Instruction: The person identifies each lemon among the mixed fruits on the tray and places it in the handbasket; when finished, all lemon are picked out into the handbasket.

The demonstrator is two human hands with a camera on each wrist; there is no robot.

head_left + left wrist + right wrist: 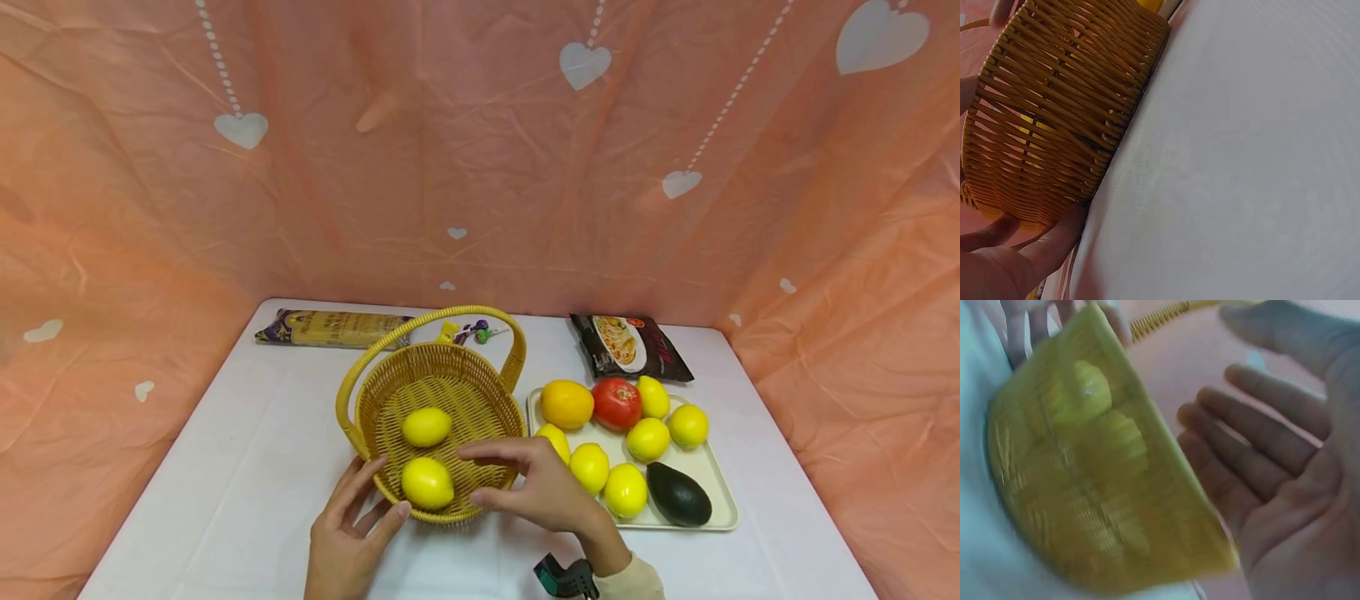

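A yellow wicker basket (487, 400) with a tall arched handle stands on the table, and two lemons (427, 427) lie inside it. My left hand (348, 521) holds the basket's near left side, its thumb at the rim and its fingers against the woven wall (1054, 106). Over the basket's right near edge is my right hand (543, 487), thumb and fingers apart with nothing between them. In the right wrist view its palm (1297, 506) faces the basket, and the lemons (1088, 390) show blurred through the weave.
Right of the basket, a cream tray (723, 500) carries several lemons (626, 490), an orange-yellow fruit (567, 405), a red pomegranate (617, 404) and a dark avocado (678, 495). Behind are a black food packet (630, 346), a long noodle packet (337, 328) and wrapped lollipops (480, 329).
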